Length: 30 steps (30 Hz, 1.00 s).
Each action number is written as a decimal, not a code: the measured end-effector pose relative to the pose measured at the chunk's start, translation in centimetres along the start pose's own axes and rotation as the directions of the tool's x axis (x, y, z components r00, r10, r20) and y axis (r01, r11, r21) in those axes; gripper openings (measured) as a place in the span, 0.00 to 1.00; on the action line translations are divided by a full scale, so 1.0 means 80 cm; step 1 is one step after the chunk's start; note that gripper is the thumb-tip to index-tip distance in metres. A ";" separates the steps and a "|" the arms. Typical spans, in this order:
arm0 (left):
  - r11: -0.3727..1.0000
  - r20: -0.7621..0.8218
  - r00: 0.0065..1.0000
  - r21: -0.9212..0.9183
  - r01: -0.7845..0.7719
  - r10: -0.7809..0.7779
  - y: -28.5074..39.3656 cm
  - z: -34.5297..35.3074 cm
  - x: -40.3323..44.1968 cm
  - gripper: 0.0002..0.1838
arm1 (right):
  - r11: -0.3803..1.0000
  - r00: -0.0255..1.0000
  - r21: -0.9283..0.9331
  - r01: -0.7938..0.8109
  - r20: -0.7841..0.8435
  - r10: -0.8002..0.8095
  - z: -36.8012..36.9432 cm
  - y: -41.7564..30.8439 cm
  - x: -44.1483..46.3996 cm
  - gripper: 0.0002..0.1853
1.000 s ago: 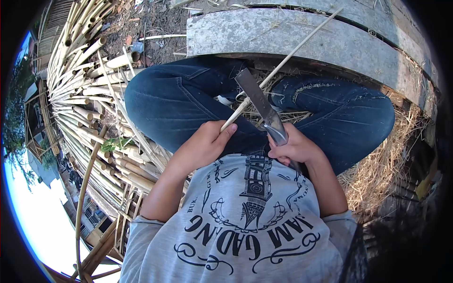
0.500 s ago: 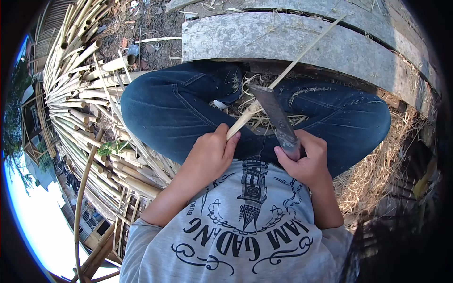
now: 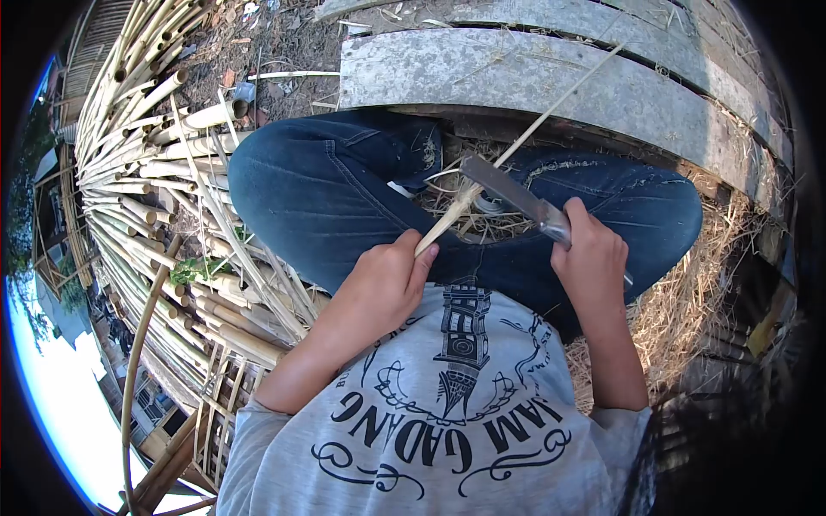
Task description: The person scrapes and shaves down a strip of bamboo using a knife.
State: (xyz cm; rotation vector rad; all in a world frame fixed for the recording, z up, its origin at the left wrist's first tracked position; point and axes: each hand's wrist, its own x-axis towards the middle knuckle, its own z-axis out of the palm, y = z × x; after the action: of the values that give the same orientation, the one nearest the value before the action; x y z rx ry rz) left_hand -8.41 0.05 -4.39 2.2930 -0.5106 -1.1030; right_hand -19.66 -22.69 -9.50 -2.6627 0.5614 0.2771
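Now the pale bamboo strip [image 3: 443, 225] slants from mid-frame toward one o'clock, its far end over the planks [image 3: 413, 69], its near end pinched in the left hand [image 3: 387, 273]. The right hand [image 3: 594, 258], closed round the handle of the knife [image 3: 508, 189], has swung out toward three o'clock, so the edge probably bears less on the strip. Bamboo poles [image 3: 211, 118] lie toward nine o'clock.

I see long pale bamboo strip [image 3: 456, 209] running forward from left hand [image 3: 391, 271], far end over flat grey wooden planks [image 3: 482, 73]. Flat steel-bladed knife [image 3: 508, 189], in right hand [image 3: 592, 258], crosses above strip. Round pale bamboo poles [image 3: 172, 168] left of blue denim legs [image 3: 292, 189]; dry tan straw [image 3: 680, 292] right.
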 end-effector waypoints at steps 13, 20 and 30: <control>0.998 -0.010 0.999 0.037 -0.049 0.050 0.010 -0.006 -0.007 0.13 | 0.991 0.989 -0.055 -0.119 -0.095 0.114 -0.018 0.030 0.036 0.10; 0.979 -0.103 0.974 -0.004 -0.204 0.203 0.029 0.003 0.009 0.11 | 0.978 0.983 0.104 0.181 -0.045 -0.177 -0.019 -0.032 0.004 0.15; 0.993 -0.051 0.994 0.070 -0.097 0.100 -0.006 0.010 0.015 0.12 | 0.996 0.997 0.063 0.068 0.038 -0.071 0.020 -0.028 0.017 0.12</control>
State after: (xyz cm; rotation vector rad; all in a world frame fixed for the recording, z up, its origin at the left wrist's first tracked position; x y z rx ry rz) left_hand -8.25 -0.46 -5.82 2.3217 -0.6411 -0.9873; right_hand -17.63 -20.61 -10.54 -2.6047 0.4563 0.2871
